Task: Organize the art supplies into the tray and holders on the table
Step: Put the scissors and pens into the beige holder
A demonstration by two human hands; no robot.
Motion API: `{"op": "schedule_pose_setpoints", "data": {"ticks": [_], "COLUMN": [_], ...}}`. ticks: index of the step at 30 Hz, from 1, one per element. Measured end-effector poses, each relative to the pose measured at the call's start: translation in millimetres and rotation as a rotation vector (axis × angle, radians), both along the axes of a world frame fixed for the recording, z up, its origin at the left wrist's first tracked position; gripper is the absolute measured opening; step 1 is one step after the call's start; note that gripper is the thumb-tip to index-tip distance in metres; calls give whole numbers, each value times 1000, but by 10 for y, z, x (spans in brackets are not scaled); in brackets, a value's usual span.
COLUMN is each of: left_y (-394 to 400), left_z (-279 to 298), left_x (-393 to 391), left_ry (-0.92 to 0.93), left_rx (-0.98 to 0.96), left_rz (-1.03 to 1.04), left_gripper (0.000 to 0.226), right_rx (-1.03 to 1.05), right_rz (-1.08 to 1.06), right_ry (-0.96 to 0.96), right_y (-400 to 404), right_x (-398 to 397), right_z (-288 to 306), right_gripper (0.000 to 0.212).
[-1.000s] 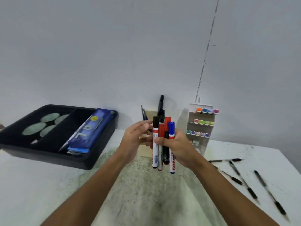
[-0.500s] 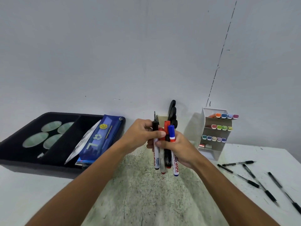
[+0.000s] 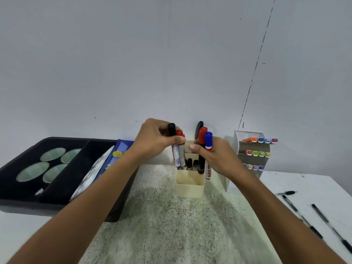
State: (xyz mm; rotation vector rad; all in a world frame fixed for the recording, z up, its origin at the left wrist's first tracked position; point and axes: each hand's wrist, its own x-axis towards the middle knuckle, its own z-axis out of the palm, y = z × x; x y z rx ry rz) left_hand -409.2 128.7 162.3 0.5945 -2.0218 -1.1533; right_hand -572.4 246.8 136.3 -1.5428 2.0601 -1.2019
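Left hand (image 3: 156,139) grips 2 markers – a black-capped marker (image 3: 173,139) and a red-capped marker (image 3: 181,147) – tips down over the cream holder (image 3: 189,184). Right hand (image 3: 219,157) grips 3 – a second red-capped marker (image 3: 202,135), a blue-capped marker (image 3: 208,141), and a black one partly hidden behind them. Holder stands at the table (image 3: 304,187) back edge between the black tray (image 3: 22,204) and the white rack (image 3: 249,145) of coloured markers; tray holds 4 oval palettes (image 3: 33,171) and a blue pouch (image 3: 116,155). About 4 black pens (image 3: 322,218) loose on the right. Half a second ago all five markers sat in one bundle in the right hand – now split, and over the holder
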Motion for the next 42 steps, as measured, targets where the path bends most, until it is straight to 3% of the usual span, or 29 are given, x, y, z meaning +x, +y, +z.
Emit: {"op": "schedule_pose_setpoints", "data": {"ticks": [4,9,16,22,27,35,39,42], "left_y": [27,33,-63,-204,-311,-383,-359,-340], "left_z": [79,-29,-466,-735,-803,-876,-944,-969], "left_x": [-58,-141,-229,-338,-403,-398,-360,-354], "left_ry": [45,90,-22,-142,-201,-289,-224,-172], "left_rx": [-152,-220,-203,-226,-230,-247,-226,-246], "left_rz": [39,-10,-21,-2,-5,-93,-64,-67], "left_gripper": [15,23,31,28,28,19,45,30], "right_rx": [-8,-27,51,124,216,175,115,85], "right_rz": [-100,-85,-14,-3,44,111,74,78], "right_ry": [20,-35,-70,-127,-123,-143,-125,-138], "right_y": [22,-1,-228,-380,-424,-375,-355,-328], "right_x": [-95,-208,-298,-372,-415,-444,-449,-465], "right_z": [87,83,-205,-462,-552,-669,-737,-778], "right_gripper": [31,22,26,15,37,21,44,43]}}
